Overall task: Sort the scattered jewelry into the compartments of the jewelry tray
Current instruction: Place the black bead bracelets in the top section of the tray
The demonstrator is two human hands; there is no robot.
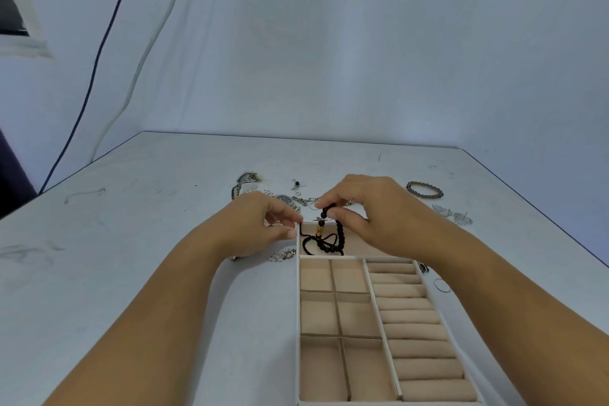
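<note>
Right hand [379, 217] pinches bracelet [338, 234] over far compartment of tray [299, 306]. Left hand [263, 224] touches its cord, grip unclear. Next: lower, release.

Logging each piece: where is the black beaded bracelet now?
Head view, centre: the black beaded bracelet hangs from the right hand into the far long compartment of the jewelry tray, left hand close beside.

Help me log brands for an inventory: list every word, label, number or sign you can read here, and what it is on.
No text can be read anywhere.
Jewelry tray: plain beige lining, no label shows.
Black bead bracelet, pinched by the left hand and right hand: no lettering.
Round dial-like piece beyond the left hand: too small and blurred to read.
</note>
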